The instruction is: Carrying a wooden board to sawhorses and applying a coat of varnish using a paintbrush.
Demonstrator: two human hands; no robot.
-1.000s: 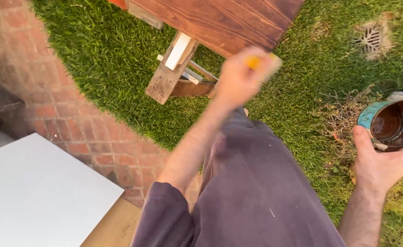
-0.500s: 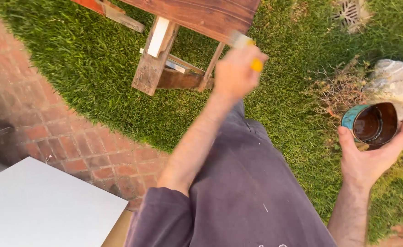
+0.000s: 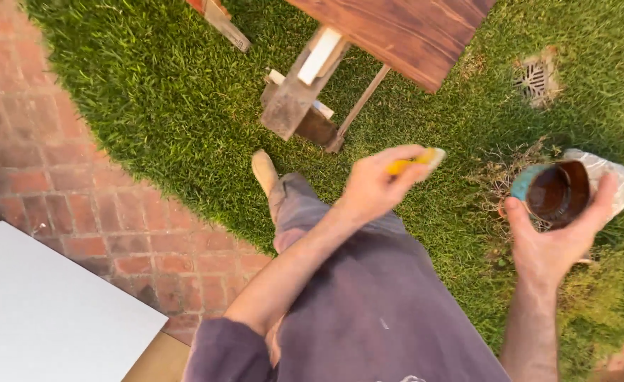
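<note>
Holding position over the grass (image 3: 149, 106): my left hand (image 3: 375, 187) is pinched shut around a yellow-handled brush (image 3: 414, 161), bristle end out toward the right, motion-blurred. My right hand (image 3: 549, 244) is wrapped round a teal tin of dark stain (image 3: 554, 192), thumb on the near side, fingers curled round the far side; something pale and crinkled, plastic or a rag, sits behind the tin, can't tell which.

Progress, my read: the board (image 3: 404, 32) on the wooden trestle (image 3: 294, 106) already shows an even dark brown coat across the part in view, so the top face looks mostly stained. Rest of the board runs out of frame, so coverage there is unknown. Tin looks well down, brown on the inner wall. Brush is clear of the wood and not in the tin either, well apart from both.

Delta vs half a second back: left hand has dropped away from the board edge and come back toward my body; brush was up by the board, now hangs over grass between board and tin. Right hand and tin sit lower-right much as they did, tin tilted a bit more toward the camera. View swung, drain grate (image 3: 535, 78) now clear of the frame edge. My shoe (image 3: 264, 170) is now visible, forward on the grass beside the brick paving (image 3: 57, 184).
</note>
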